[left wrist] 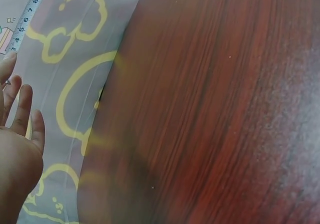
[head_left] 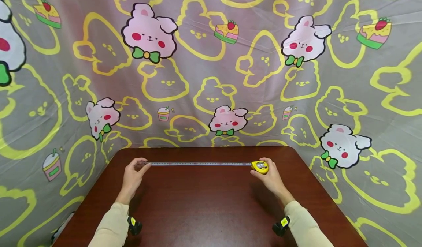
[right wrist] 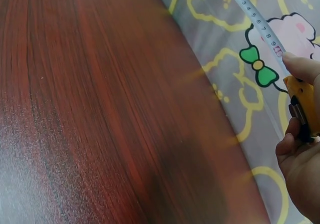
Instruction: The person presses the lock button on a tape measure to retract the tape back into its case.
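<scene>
While hands (head_left: 132,177) (head_left: 273,180) hold tape (head_left: 201,163) — table (head_left: 197,203) below | curtain (head_left: 197,67) behind | left-side object (head_left: 63,228) unclear

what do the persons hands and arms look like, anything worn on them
The left hand and right hand wear no gloves. Plain cream sleeves cover both forearms. By each cuff sits a small black device with a yellow patch.

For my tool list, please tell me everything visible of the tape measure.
The tape measure has a yellow case with black parts and a pale, perhaps metal blade with dark numbers and red marks. The blade extends nearly straight above the table. The right hand grips the case, the left hand pinches the blade's end.
</scene>
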A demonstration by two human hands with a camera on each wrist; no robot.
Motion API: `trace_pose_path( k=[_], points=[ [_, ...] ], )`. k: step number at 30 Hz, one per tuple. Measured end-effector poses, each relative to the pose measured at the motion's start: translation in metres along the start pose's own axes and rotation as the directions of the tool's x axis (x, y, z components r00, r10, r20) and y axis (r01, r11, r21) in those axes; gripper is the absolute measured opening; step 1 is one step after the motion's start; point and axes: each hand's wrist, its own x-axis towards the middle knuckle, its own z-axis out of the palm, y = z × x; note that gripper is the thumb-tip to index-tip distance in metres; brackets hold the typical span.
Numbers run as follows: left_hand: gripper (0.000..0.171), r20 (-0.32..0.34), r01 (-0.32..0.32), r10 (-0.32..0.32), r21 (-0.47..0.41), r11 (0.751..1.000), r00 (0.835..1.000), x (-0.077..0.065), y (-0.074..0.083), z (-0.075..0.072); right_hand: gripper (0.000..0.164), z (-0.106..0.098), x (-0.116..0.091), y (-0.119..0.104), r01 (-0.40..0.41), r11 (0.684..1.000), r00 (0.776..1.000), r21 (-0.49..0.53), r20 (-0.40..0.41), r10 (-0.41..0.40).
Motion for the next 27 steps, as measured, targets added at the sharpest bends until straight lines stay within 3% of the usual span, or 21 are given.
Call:
trace_pose_path(
  k=[14,27],
  points=[
    [0.031,0.018,0.029,-0.029,0.003,1.0,0.999,-0.002,-0.003,0.004,0.072,0.008,0.002,-0.001,-0.024,1.0,1.0,-0.002,0.016,0.024],
    [0.028,0.008,-0.002,0.003,-0.056,0.998,1.0,-0.003,-0.005,0.015,0.071,0.017,-0.001,-0.001,-0.013,1.0,1.0,0.01,-0.003,0.013]
  ],
)
